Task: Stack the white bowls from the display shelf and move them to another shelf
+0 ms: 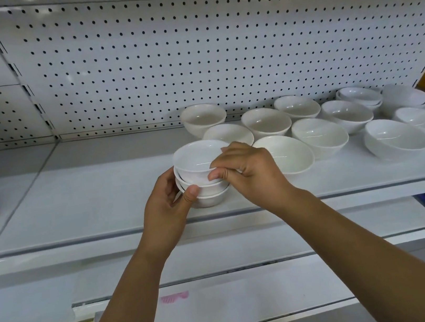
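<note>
**Three bowls nested, both hands on the stack**

I count three white bowls in the stack (pixel 194 158), near the front of the display shelf (pixel 102 205). The left hand (pixel 166 211) curls round its lower bowls, and the right hand (pixel 249 172) pinches the stack's top rim. About twelve loose bowls (pixel 320 136) sit to the right (the far ones are hard to count)

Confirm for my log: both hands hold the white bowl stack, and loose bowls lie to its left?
No. The head view shows the left hand and right hand holding the white bowl stack, but the loose bowls lie to its right.
</note>
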`<state>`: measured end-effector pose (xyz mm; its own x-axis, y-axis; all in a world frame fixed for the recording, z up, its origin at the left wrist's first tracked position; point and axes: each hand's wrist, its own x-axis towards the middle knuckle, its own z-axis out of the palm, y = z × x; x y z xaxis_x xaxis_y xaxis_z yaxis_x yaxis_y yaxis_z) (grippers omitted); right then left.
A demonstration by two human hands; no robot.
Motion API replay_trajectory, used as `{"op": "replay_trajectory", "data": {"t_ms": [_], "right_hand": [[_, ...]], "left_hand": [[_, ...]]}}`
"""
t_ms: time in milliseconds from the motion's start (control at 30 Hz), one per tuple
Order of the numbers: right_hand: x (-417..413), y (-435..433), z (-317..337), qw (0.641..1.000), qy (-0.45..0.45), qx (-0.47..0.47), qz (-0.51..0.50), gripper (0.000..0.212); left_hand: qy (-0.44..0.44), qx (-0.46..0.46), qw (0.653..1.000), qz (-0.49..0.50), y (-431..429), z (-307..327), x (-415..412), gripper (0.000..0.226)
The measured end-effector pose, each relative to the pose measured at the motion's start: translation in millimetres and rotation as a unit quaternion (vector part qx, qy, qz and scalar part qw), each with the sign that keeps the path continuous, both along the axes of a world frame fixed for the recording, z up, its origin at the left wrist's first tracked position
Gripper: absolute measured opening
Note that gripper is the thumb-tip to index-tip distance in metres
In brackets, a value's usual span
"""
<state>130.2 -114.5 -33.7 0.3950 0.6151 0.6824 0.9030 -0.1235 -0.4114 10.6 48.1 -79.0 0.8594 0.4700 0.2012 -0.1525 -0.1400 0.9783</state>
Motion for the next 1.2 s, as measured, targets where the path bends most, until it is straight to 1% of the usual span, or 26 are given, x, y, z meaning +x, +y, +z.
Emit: {"op": "replay_trajectory", "data": {"t_ms": [133, 333, 400, 467, 500, 533, 600, 667, 733, 833, 900, 1067, 1133, 1200], "right_hand": [[-1, -1, -4, 1.0, 0.002, 0.004, 0.011, 0.014], [4, -6, -5, 0.999, -0.017, -0.023, 0.024, 0.012], [4, -7, -6, 0.999, -0.02, -0.018, 0.03, 0.01], [1, -7, -6, 1.0, -0.005, 0.002, 0.021, 0.006], [-3, -8, -6, 1.0, 0.006, 0.018, 0.002, 0.011], [-8, -9, -7, 0.999, 0.018, 0.032, -0.025, 0.021], [-20, -15, -10, 0.993, 0.045, 0.06, -0.086, 0.038], [-34, -21, -15, 0.983, 0.09, 0.082, -0.137, 0.046], [-48, -26, -21, 0.966, 0.176, 0.095, -0.162, 0.049], [-65, -26, -27, 0.926, 0.328, 0.061, -0.176, 0.058], [-67, -23, -30, 0.91, 0.383, 0.028, -0.157, 0.066], [-57, -14, -35, 0.9, 0.426, 0.018, -0.094, 0.083], [-53, -11, -35, 0.901, 0.425, 0.03, -0.083, 0.085], [-50, -10, -35, 0.898, 0.428, 0.054, -0.083, 0.08]], "left_hand": [[0.005, 0.004, 1.0, -0.005, 2, -1, -1, 0.058], [0.01, -0.011, 1.0, -0.008, 2, 2, -3, 0.052], [0.013, -0.019, 1.0, -0.01, 2, 3, -4, 0.053], [0.018, -0.033, 0.999, -0.009, 3, 4, -5, 0.054], [0.021, -0.043, 0.999, -0.009, 3, 5, -5, 0.054], [0.023, -0.053, 0.998, -0.009, 4, 6, -5, 0.053], [0.027, -0.066, 0.997, -0.014, 4, 7, -5, 0.055], [0.03, -0.069, 0.997, -0.022, 5, 10, -5, 0.06], [0.032, -0.077, 0.996, -0.028, 6, 13, -4, 0.065], [0.036, -0.091, 0.994, -0.04, 7, 17, -3, 0.062], [0.041, -0.098, 0.993, -0.05, 8, 20, -2, 0.062], [0.048, -0.102, 0.991, -0.068, 10, 26, -4, 0.06], [0.055, -0.099, 0.991, -0.069, 11, 28, -5, 0.061], [0.058, -0.093, 0.992, -0.066, 11, 29, -6, 0.06]]}}
